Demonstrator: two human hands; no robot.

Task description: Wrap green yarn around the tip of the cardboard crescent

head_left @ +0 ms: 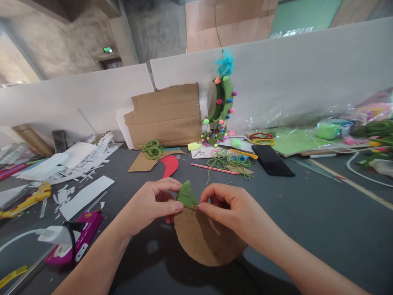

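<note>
Over the grey table, both my hands hold a curved brown cardboard piece [202, 237] whose pointed top end is wrapped in green yarn [186, 195]. My left hand [153, 205] pinches its left edge just below the wrapped tip, thumb and fingers closed on it. My right hand [229, 207] grips it from the right, fingers curled, thumb pressed at the seam between yarn and bare cardboard. The lower, rounded part of the cardboard hangs free below my hands.
A magenta glue gun [78, 239] with a white plug lies at the left, near white foam scraps [84, 196]. Behind are a red crescent [169, 165], green yarn coils [152, 149], a pencil [215, 169], a black phone [272, 160], a cardboard sheet [167, 116] and a green pom-pom crescent [223, 102].
</note>
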